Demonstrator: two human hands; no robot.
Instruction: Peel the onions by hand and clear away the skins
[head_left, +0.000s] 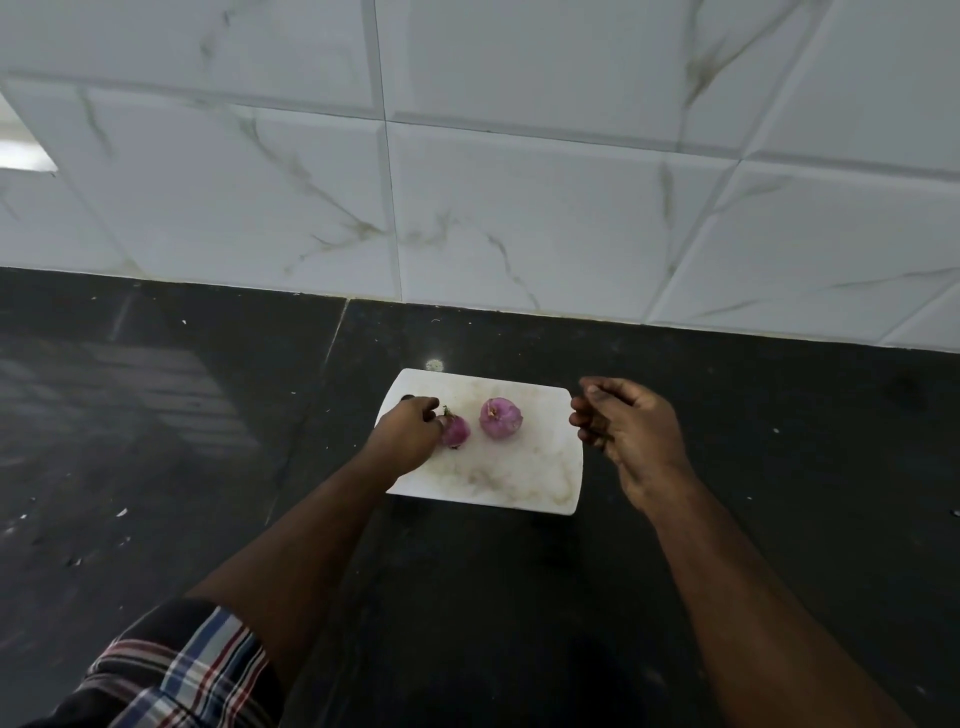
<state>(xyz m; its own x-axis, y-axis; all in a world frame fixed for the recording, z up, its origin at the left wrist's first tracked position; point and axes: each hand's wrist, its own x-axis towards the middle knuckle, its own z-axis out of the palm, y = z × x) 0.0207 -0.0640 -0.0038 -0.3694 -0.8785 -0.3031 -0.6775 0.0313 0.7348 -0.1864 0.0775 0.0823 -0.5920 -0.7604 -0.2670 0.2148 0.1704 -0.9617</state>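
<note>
Purple small onion (457, 431) touches left hand (410, 431) fingers (430, 404).

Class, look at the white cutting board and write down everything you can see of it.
The white cutting board is a flat rectangle with rounded corners, plastic by its look, stained brownish across its face. It lies flat on the dark countertop, near the tiled wall. Two purple onions rest on it: a smaller one at the left, touched by the left hand, and a larger one beside it. The right hand hovers at its right edge.
</note>
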